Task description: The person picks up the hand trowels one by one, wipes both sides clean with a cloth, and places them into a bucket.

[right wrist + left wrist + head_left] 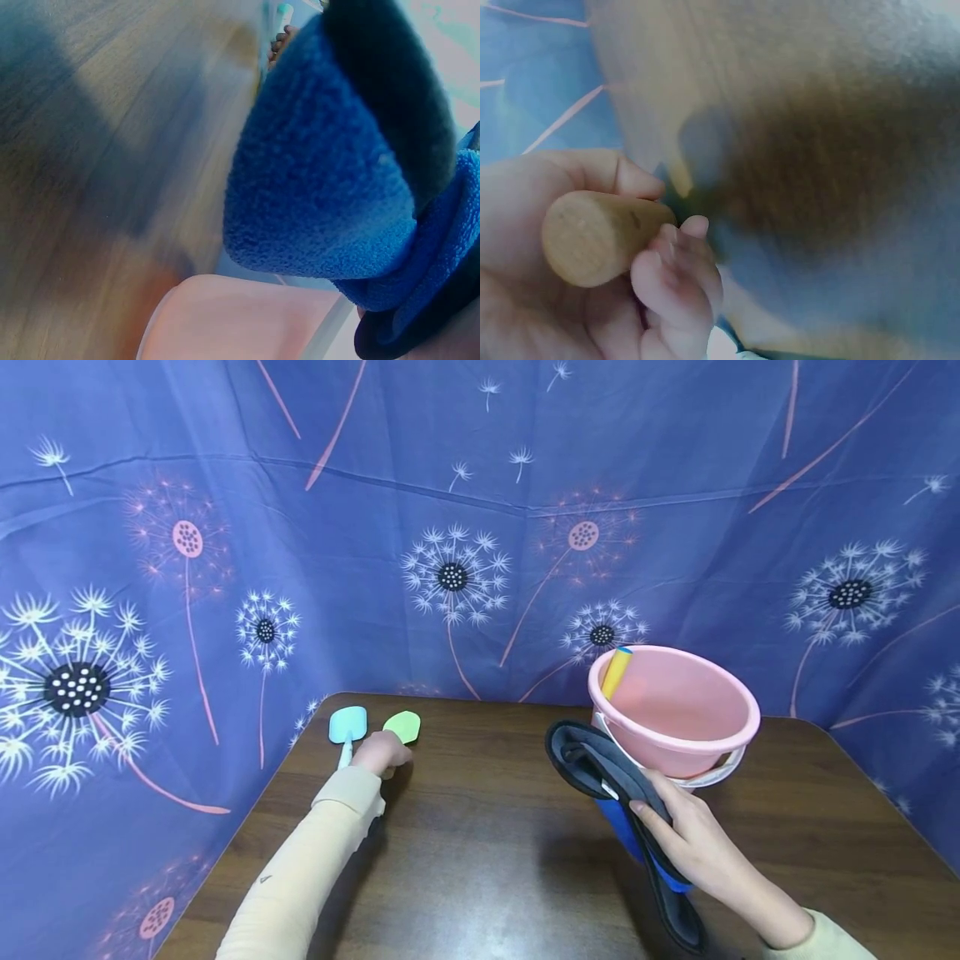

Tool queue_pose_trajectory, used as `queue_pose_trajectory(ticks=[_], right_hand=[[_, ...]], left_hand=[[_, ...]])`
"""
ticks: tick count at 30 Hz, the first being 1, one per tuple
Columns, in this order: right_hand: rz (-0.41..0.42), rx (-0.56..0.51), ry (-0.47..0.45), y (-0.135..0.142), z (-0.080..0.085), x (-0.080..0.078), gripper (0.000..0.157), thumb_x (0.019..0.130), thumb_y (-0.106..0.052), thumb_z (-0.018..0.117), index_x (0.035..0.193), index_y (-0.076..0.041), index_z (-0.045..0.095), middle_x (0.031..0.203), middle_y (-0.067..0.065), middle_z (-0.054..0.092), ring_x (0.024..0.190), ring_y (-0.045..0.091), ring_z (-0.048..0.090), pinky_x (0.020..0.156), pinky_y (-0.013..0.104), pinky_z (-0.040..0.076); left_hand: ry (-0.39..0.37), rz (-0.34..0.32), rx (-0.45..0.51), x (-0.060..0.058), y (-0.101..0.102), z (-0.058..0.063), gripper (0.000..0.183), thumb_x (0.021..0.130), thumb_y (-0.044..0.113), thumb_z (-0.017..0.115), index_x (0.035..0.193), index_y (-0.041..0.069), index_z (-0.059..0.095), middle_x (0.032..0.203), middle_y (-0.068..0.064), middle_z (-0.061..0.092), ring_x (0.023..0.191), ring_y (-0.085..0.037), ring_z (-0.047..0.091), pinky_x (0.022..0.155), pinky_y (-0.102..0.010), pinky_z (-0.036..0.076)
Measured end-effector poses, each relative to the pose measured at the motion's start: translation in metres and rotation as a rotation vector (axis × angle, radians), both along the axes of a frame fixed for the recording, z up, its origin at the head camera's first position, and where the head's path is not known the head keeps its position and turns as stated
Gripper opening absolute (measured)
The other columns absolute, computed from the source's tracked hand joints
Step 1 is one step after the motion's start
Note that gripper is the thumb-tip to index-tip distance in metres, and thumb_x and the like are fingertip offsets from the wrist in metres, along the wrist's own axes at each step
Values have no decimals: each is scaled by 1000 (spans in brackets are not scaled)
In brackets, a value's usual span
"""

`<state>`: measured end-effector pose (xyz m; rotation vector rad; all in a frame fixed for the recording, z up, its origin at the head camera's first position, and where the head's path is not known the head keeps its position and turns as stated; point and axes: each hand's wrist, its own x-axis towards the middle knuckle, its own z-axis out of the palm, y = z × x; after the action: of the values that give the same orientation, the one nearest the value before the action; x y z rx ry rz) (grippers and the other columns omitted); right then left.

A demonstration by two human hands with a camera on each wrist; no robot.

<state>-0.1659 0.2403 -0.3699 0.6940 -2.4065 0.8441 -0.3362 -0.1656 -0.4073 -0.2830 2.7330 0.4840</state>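
Note:
My left hand (382, 752) is over the far left of the table and curls its fingers round a wooden handle (592, 240). A flat pale-green head (402, 727) shows just beyond that hand in the head view. Beside it lies a light-blue flat-headed tool (348, 724), its handle partly hidden by the left hand. My right hand (693, 835) grips a folded cloth (600, 760), dark grey on one face and fluffy blue (322, 172) on the other, with black edging. The cloth overlaps the near side of a pink bucket (652, 745) in the head view.
Inside the bucket leans a yellow stick (617, 672) with a blue end. The bucket's white carrying handle (723, 771) hangs down outside it. Behind the brown wooden table (465, 827), a blue dandelion-print curtain (487, 460) hangs along the back and left sides.

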Motion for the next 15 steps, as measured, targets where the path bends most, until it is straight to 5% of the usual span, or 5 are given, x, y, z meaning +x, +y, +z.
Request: queue_pose_trajectory(ticks=[7,15], right_hand=[[-5,11,-1,0,1,0,46,84,0,63,126,-14,55,110,1,65,100,4,57,91,4,29],[0,3,-15,1,2,1,46,84,1,64,127,-13,55,113,3,64,103,2,55,92,2,27]], left_hand=[[20,7,83,-2,-3,12,21,85,14,44,75,0,56,45,-3,45,38,-14,44,40,-26,41],[17,-16,41,0,-5,25,20,80,11,44,88,-4,55,44,1,39,37,-10,37,39,-23,33]])
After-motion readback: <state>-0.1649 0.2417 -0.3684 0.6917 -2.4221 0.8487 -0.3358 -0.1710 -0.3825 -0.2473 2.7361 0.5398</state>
